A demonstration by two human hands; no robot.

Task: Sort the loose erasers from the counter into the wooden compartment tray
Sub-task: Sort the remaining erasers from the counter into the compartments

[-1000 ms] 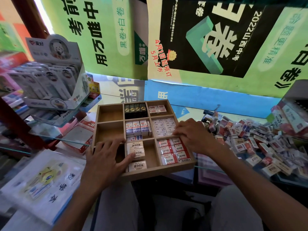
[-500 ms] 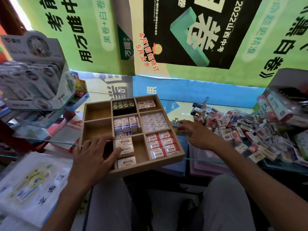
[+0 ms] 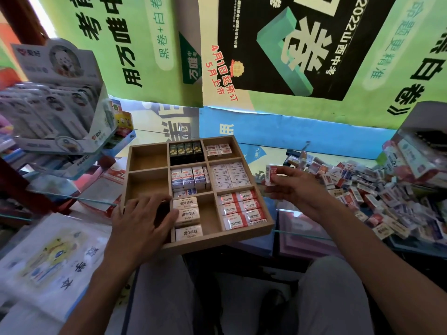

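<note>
My right-hand fingers (image 3: 281, 176) are pinched round one red-and-white 2B eraser (image 3: 270, 175), thumb below, fingertips on top, holding it upright just off the right edge of the wooden tray (image 3: 270, 220) so I can read its face and match it. The right hand (image 3: 298, 189) hangs above the glass counter (image 3: 266, 151), between the tray and the big loose heap of erasers (image 3: 377, 189) that lies to the tray's right, wrist bent back toward me, forearm running down to the lower right. By the label, I judge this one belongs with the red 2B rows (image 3: 239, 207) in the tray's near right compartment, already well filled, so it will want a flat turn and a snug fit. Across the tray, my left hand (image 3: 145, 222) lies spread and flat over the near left corner, fingers straight, gripping nothing, thumb against the cream erasers (image 3: 186, 215) in the near middle compartment; I take that as bracing, since the tray overhangs the counter's front edge above my lap. The tray's two far left compartments stand bare, the black erasers (image 3: 185, 149) sit at the far middle, and blue-and-white ones (image 3: 189, 177) fill the centre.
</note>
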